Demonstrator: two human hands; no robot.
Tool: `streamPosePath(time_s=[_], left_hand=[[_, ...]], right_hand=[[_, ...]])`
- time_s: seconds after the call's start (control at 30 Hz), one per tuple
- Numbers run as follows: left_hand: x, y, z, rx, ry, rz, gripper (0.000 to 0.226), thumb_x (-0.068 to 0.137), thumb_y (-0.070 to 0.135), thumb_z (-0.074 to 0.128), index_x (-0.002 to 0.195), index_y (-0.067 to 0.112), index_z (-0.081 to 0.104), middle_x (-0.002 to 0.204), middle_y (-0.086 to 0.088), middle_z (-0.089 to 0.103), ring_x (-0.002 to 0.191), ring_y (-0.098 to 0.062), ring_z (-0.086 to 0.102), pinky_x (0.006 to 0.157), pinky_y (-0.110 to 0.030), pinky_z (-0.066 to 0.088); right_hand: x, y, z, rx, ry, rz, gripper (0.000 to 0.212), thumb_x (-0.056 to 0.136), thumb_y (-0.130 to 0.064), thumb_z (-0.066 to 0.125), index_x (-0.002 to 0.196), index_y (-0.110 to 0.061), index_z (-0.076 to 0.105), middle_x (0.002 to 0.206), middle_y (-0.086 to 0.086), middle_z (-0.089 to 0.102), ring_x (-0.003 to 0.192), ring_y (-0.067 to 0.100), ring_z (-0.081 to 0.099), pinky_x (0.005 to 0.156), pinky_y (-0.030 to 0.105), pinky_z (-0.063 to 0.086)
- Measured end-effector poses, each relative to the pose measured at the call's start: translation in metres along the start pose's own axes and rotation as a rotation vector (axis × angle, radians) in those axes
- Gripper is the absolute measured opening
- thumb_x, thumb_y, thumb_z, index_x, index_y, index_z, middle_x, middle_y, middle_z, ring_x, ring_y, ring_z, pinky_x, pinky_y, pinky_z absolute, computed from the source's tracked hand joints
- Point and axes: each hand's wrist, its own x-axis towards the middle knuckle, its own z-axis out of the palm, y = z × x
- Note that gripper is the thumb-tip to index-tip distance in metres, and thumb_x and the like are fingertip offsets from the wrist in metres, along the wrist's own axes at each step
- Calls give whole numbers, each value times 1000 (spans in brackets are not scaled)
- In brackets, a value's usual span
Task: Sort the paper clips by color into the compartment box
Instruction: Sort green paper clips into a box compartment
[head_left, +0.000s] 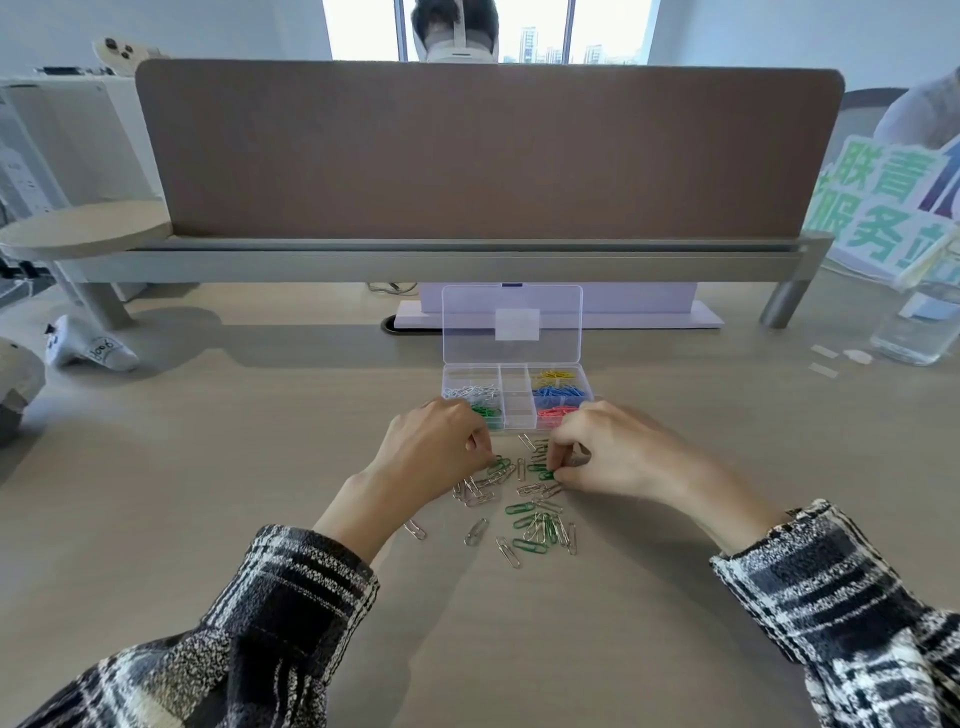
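A clear compartment box (515, 397) stands open on the desk, its lid (511, 322) upright. Its compartments hold silver clips (472, 391), green clips (487, 411), yellow clips (557, 374), blue clips (560, 392) and red clips (555, 413). In front of it lies a loose pile of green and silver paper clips (530, 514). My left hand (434, 447) pinches a green clip (500, 464) at the pile's far left. My right hand (602, 449) pinches another green clip (546, 474) at the pile's far right.
A brown desk divider (488, 150) on a grey rail closes off the back. A white controller (88, 348) lies at the left, a clear bottle (919, 332) and paper scraps (826, 361) at the right. Another person (457, 28) sits beyond the divider.
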Motion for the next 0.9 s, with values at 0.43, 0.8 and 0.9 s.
streamPosePath(time_s=[0.43,0.8,0.9], left_hand=[[-1,4,-3,13,-36,-2,11,85,40,66,90,32,70,91,18,61,82,-3,52,64,-24,37],[6,9,-7,56,-149,5,15,80,29,57,85,30,71,91,17,66,88,-10,61,74,-29,53],[12,8,-5,44,-211,-20,16,76,35,60,86,30,72,89,19,67,84,-8,62,68,-26,50]], right_hand=[[4,-2,0,11,-19,-10,15,82,-25,65,94,-29,73,76,-19,49,84,6,53,75,27,48],[21,-2,-1,93,-180,48,14,72,-32,72,81,-23,69,77,-13,64,77,7,60,70,31,54],[20,-3,-1,98,-191,49,14,71,-31,73,79,-20,68,76,-10,65,73,5,60,66,32,53]])
